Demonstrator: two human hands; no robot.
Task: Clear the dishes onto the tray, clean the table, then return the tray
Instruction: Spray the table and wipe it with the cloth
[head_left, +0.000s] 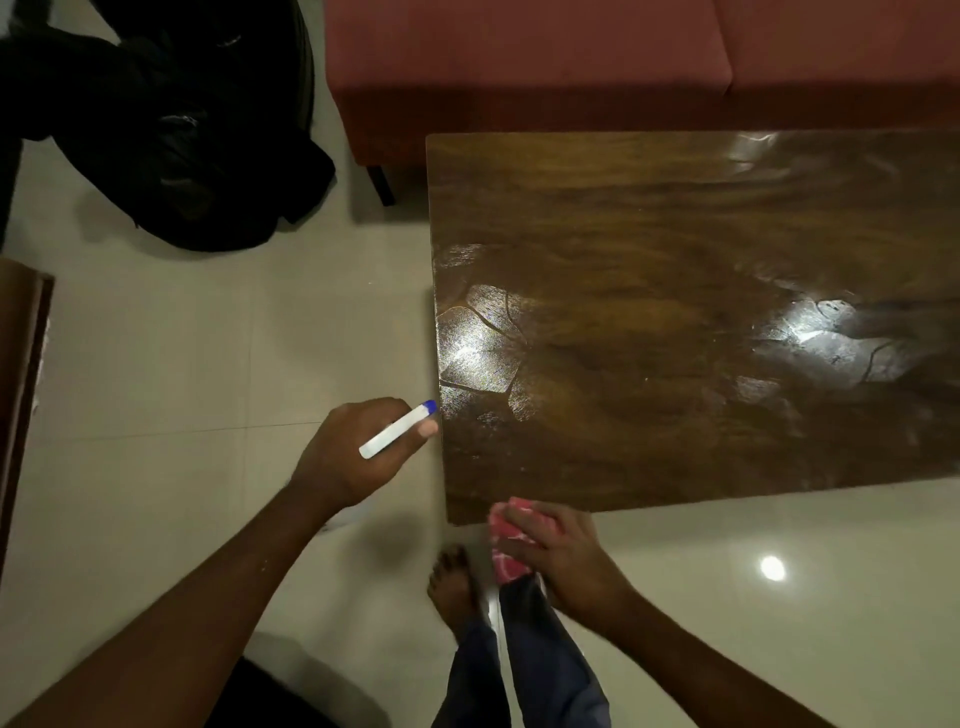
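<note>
I've got the left hand centre-left of the frame, fingers wrapped round a white spray bottle with a blue nozzle, the nozzle just beside the left edge of the glossy dark wooden table. Lower centre, the right hand clutches a crumpled pink-and-red cloth at the table's near edge.

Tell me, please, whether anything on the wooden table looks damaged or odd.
Yes: the wooden table shows cracked-looking glossy patches near its left edge and toward the right; film or damage, I cannot tell.
</note>
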